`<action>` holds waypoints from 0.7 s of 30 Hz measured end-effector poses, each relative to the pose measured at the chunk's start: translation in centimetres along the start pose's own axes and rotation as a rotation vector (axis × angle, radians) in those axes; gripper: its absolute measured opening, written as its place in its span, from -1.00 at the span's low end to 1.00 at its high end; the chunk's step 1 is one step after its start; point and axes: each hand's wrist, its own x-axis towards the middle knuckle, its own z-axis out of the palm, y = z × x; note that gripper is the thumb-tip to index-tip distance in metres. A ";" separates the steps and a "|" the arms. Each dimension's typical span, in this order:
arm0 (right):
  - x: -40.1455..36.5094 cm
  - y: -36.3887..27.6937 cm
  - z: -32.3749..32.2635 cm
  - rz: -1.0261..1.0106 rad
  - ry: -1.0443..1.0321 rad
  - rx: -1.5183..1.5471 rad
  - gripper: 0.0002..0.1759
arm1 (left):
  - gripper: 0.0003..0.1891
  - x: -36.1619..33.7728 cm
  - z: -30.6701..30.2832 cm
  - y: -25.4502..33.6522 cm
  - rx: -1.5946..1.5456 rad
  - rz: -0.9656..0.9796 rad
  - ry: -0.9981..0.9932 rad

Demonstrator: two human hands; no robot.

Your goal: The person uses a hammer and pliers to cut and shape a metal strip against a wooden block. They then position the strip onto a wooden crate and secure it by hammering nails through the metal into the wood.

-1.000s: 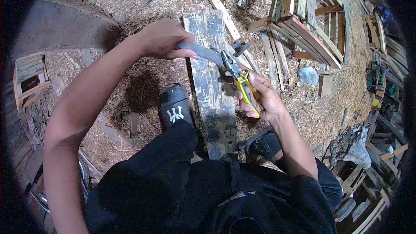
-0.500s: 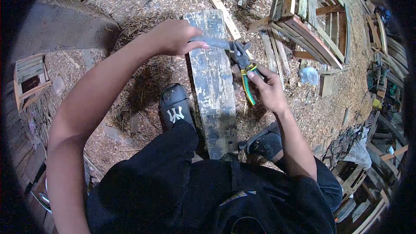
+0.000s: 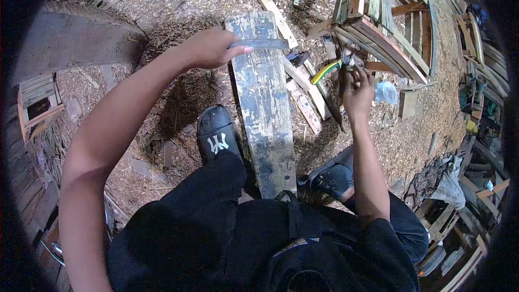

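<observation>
My left hand [image 3: 213,47] pinches one end of a flat grey metal strip [image 3: 265,44], thumb below and fingers above. The strip lies crosswise over the far end of a worn plank [image 3: 265,103] with flaking paint. Off to the right, my right hand [image 3: 359,94] is slightly blurred, its curled fingers at the pliers [image 3: 327,71]. One yellow-green handle of the pliers points left, away from the fingers; their jaws are partly hidden near the fingertips. A dark tool head [image 3: 298,58] rests among wood pieces just right of the plank.
Loose wood strips [image 3: 305,105] lie right of the plank. A slatted wooden frame [image 3: 378,27] stands at upper right, near a clear plastic container [image 3: 385,92]. My feet in black slides [image 3: 218,135] flank the plank on chip-covered ground. Scrap wood piles up at far right.
My right hand has drawn the pliers away from the strip, to the right, and the pliers have turned. My left hand still holds the strip, whose other end now shows.
</observation>
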 end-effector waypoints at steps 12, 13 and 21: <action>-5.8 -5.0 0.0 -0.137 -0.422 -0.235 -0.50 | -0.34 0.6 -0.5 1.1 -0.019 -0.137 -0.082; -5.6 -6.1 -0.9 -0.087 -0.432 -0.126 -0.53 | -0.33 0.7 -0.6 1.3 -0.005 -0.171 -0.111; -5.1 -9.0 -4.3 -0.169 -0.378 0.267 -0.47 | -0.27 0.5 -3.9 4.3 0.191 -0.223 -0.109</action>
